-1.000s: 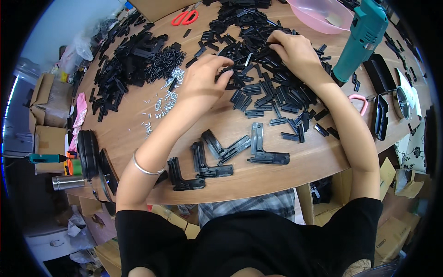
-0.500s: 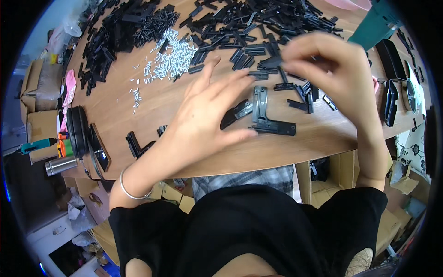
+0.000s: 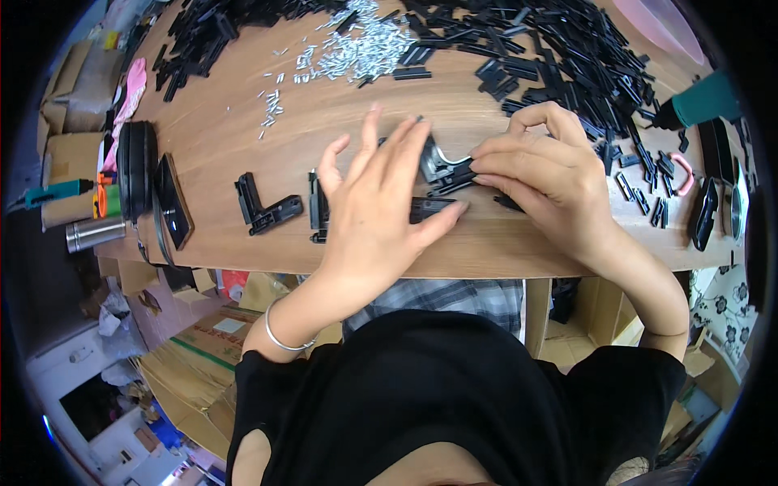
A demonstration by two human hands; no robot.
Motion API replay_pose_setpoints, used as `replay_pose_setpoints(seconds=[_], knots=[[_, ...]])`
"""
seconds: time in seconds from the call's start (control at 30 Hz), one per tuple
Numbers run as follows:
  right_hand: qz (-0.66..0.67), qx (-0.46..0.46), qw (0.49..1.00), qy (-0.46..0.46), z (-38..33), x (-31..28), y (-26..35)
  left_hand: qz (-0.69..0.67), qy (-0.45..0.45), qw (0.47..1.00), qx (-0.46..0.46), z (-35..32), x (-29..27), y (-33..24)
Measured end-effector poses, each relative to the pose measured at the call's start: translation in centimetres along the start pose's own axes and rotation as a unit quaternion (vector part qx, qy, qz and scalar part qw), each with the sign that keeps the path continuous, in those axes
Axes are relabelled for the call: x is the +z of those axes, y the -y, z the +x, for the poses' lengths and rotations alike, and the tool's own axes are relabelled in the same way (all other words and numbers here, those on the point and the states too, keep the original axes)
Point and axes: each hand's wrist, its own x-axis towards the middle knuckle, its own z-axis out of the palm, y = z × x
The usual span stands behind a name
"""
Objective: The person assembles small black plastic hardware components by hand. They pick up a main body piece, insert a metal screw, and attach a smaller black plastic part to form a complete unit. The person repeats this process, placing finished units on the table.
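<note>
presently the right hand [image 3: 555, 174] pinches its fingers at the angled black part [image 3: 450, 179] on the bench [image 3: 215, 130], whatever they hold hidden; left of it, the left hand [image 3: 373, 204] spreads its fingers, gripping nothing. beyond that part, loose black pieces [image 3: 567, 69] and silver pins [image 3: 369, 49] look unfitted.

It looked like a small assembly workshop: a brown wood-grained bench [image 3: 215, 134] carried heaps of small black bar-shaped parts [image 3: 571, 44], a scatter of short silver metal pins [image 3: 369, 50] and several matching black L-shaped pieces [image 3: 278, 214]; a teal handheld power tool [image 3: 710, 99] was at its right, and brown cardboard boxes [image 3: 177, 371] stood below.
</note>
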Motion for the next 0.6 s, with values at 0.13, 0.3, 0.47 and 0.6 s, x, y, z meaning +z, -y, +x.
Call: replay_pose_setpoints(seconds=[0.13,0.3,0.47,0.6], knots=[[-0.029,-0.031,0.998,0.042,0.2,0.7,0.3,-0.036,-0.028,0.999,-0.01,-0.3,0.6,0.2],[-0.036,-0.017,0.996,0.08,0.2,0.6,0.4,-0.068,-0.045,0.997,-0.013,-0.3,1.4,0.4],[-0.058,-0.028,0.993,0.095,0.3,0.2,1.0,-0.071,-0.057,0.996,-0.011,-0.4,1.5,0.6],[-0.07,-0.033,0.991,0.11,0.4,0.3,0.6,-0.081,-0.056,0.995,-0.015,-0.3,1.6,0.7]])
